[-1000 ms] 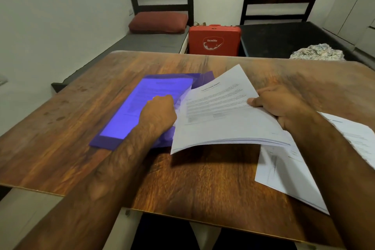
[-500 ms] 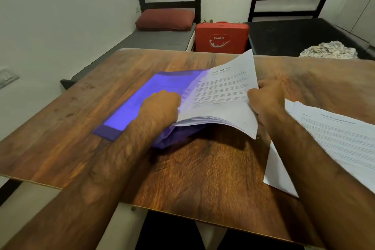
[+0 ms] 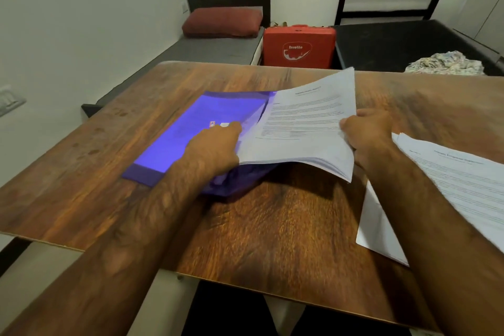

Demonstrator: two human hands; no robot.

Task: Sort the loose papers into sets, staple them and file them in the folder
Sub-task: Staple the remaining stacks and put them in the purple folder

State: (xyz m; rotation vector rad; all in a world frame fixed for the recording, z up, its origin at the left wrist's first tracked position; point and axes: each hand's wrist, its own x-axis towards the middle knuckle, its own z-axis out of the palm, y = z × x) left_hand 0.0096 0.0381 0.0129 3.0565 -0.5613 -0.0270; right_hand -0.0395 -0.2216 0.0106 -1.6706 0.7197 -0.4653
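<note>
Folder [image 3: 191, 128], purple, lies flat left of the tabletop's [image 3: 272, 226] centre. We note the sheaf of papers [image 3: 305, 128] raised at a slant, its left edge over the folder's right side. The right hand [image 3: 365, 131] grips the sheaf's right edge, fingers curled round it. The left hand [image 3: 215, 144] rests on the folder against the sheaf; its fingers are partly hidden, so we cannot tell its grasp. Loose papers [image 3: 463, 185] lie at the right edge.
</note>
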